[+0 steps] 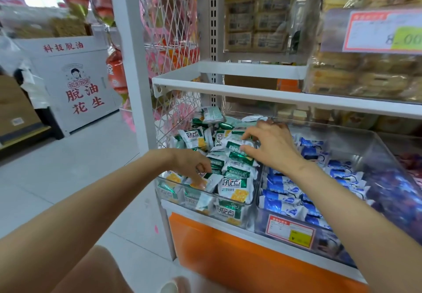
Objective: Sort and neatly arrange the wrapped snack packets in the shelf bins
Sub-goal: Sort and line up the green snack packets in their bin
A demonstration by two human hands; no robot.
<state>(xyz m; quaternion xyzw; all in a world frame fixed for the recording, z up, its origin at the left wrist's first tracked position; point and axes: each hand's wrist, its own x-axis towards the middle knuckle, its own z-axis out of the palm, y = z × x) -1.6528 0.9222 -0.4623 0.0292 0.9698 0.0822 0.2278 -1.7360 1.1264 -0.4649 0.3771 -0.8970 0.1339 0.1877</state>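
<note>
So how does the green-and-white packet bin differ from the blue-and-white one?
The green-and-white packets lie jumbled in their clear plastic bin; the blue-and-white packets lie in rows. The left hand and right hand grip green ones only. Only the blue bin shows a red-bordered label. Both bins are clear.

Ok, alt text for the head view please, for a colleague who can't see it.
Both hands work in a clear bin of green-and-white packets: the right hand pinches one packet further back, the left hand reaches among those at the front, grip unclear. A second bin of blue packets, with a price label, sits to its right.
</note>
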